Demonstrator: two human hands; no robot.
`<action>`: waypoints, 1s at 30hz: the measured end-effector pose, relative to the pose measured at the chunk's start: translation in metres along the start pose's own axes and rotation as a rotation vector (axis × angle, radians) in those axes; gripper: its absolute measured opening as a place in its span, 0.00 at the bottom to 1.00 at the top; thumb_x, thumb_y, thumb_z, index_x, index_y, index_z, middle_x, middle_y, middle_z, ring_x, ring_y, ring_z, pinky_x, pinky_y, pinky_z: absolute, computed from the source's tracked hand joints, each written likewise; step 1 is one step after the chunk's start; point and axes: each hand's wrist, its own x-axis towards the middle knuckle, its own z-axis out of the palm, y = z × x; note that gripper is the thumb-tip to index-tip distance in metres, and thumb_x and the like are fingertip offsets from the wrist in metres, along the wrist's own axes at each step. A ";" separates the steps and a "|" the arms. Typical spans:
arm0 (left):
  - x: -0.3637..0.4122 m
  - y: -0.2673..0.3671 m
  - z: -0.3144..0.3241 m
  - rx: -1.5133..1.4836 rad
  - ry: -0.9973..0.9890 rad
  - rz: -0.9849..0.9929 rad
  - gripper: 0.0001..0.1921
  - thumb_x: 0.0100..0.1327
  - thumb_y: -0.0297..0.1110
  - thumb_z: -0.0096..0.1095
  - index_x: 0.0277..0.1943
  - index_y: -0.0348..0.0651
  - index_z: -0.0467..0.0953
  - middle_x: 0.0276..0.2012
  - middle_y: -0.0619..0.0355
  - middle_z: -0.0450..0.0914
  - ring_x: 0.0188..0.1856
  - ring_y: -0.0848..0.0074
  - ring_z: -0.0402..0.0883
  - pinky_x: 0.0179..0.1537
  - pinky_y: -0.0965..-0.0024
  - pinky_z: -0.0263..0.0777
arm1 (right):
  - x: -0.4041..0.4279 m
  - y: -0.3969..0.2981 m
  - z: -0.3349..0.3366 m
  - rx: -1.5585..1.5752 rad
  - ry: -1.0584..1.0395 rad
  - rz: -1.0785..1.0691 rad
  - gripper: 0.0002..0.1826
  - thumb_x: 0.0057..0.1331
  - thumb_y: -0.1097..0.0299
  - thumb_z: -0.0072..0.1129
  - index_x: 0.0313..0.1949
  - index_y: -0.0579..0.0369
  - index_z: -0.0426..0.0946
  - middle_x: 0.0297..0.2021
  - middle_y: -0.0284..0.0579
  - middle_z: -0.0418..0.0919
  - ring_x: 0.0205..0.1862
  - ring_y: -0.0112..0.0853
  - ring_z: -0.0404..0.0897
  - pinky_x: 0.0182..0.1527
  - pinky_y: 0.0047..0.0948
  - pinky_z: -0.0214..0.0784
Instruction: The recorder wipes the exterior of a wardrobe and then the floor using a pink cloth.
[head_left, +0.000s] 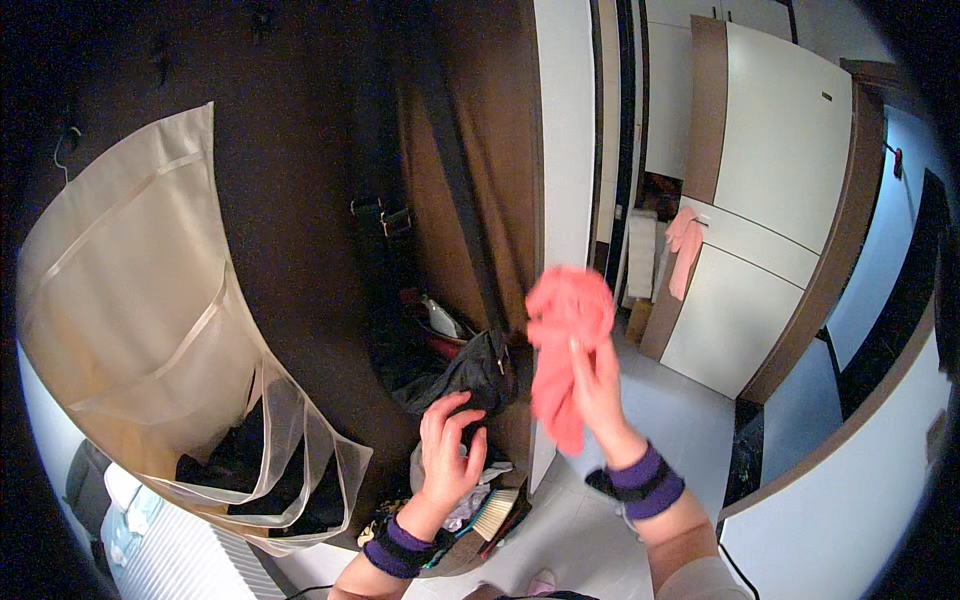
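My right hand (598, 386) grips a coral-pink cloth (571, 315), which bunches above the fingers and hangs down beside the thumb. The cloth is slightly blurred, and its exact kind cannot be told. My left hand (452, 450) holds nothing, with its fingers curled and apart. Just beyond those fingers is a black fabric bag (454, 381) with a long strap (469, 165) running upward. Below the left hand, a brush with pale bristles (495, 514) lies among crumpled bags and other items. Both wrists wear purple and black bands.
A beige hanging organizer (142, 270) with mesh pockets hangs at left against a dark brown panel (300, 187). Another pink cloth (684, 247) drapes from a handle on the white cabinet (780, 150). A white wall edge (564, 135) stands between the brown recess and the grey floor (682, 397).
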 end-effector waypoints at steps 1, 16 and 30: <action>0.006 0.003 0.003 0.062 0.002 0.035 0.15 0.55 0.23 0.65 0.46 0.40 0.77 0.54 0.47 0.75 0.57 0.51 0.73 0.59 0.54 0.64 | 0.028 -0.008 0.012 0.034 0.026 -0.092 0.17 0.76 0.68 0.48 0.61 0.61 0.70 0.54 0.44 0.76 0.51 0.26 0.75 0.55 0.28 0.68; 0.018 -0.015 0.014 0.217 -0.056 0.118 0.20 0.48 0.23 0.68 0.47 0.47 0.80 0.55 0.50 0.75 0.54 0.56 0.75 0.55 0.56 0.66 | 0.096 0.059 0.021 -1.110 -0.175 -0.760 0.16 0.59 0.62 0.60 0.48 0.43 0.82 0.55 0.32 0.72 0.56 0.37 0.68 0.59 0.42 0.57; 0.004 -0.019 0.010 0.296 -0.044 0.060 0.18 0.47 0.21 0.68 0.44 0.45 0.80 0.56 0.49 0.75 0.53 0.56 0.76 0.54 0.55 0.68 | 0.129 0.034 0.040 -1.858 -0.655 -1.220 0.33 0.64 0.59 0.46 0.68 0.60 0.65 0.71 0.48 0.61 0.75 0.40 0.54 0.76 0.50 0.38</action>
